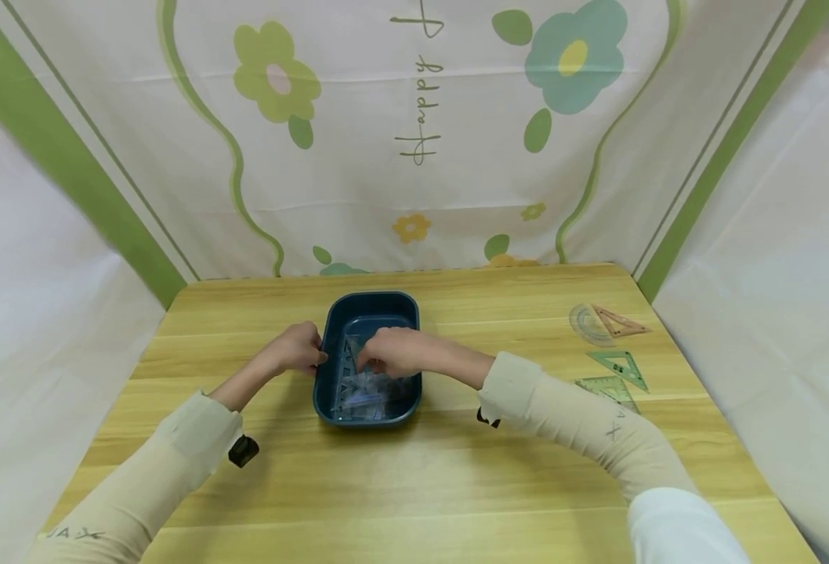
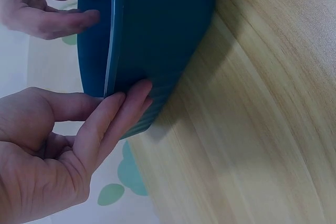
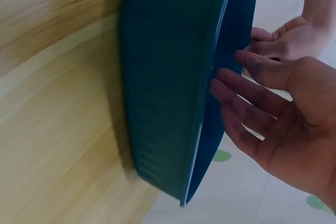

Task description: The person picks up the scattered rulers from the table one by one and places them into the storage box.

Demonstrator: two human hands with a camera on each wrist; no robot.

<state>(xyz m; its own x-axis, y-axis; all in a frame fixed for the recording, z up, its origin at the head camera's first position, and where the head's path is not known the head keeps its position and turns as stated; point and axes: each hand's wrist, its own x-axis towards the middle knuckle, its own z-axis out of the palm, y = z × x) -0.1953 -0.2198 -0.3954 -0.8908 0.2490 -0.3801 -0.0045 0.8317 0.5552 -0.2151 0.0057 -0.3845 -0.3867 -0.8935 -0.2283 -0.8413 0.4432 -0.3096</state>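
Here's the dark-blue, rounded rectangular plastic tray, just left of centre on the wood-grain worktop: left hand pinching its left rim, best gripped firmly while the right hand reaches in, fingers loosely parted, over clear, flat plastic stencils overlapping inside, toward the near end.

On the table, a bin is set left of centre; its left rim is held by the left grip, its inside overhung by the right grip; a stencil ruler is contained in it; at the table's right, a protractor is placed, with one set square just right; before these, a second set square is laid; before that, a third set square; behind, a curtain is hung.
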